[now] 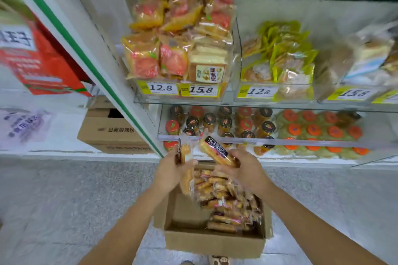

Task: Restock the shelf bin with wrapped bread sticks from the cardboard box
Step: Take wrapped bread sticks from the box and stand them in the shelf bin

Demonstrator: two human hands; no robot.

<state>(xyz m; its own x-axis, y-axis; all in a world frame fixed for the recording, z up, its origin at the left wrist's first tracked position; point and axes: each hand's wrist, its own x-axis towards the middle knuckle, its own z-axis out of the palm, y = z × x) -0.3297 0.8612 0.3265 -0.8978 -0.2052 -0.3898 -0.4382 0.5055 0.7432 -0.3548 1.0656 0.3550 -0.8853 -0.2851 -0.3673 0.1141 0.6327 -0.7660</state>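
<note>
**Operator:** Report the state of the hands.

**Inspector:** The left hand point(170, 170) is curled round a clear-wrapped golden bread stick point(184, 153), held near upright with its dark label edge-on. The right hand point(243, 170) grips a second wrapped bread stick point(215, 149), tilted, with its black printed label facing up. Both hands are above the far edge of the box.

**Operator:** Location of the supply?

**Inspector:** The open brown cardboard box point(213, 245) sits on the speckled grey floor point(64, 200), directly below the hands. The remaining wrapped bread sticks point(226, 202) are piled against its right side.

**Operator:** And the shelf bins?

**Inspector:** Clear plastic bins point(179, 98) stand on the glass shelf point(280, 106), far beyond the hands, fronted by yellow price tags point(160, 87) (12.8 and 15.8 are legible). Lidded glass jars point(245, 127) fill the shelf below. The hands are well apart from the bins. Which bin is the bread-stick bin cannot be told.
</note>
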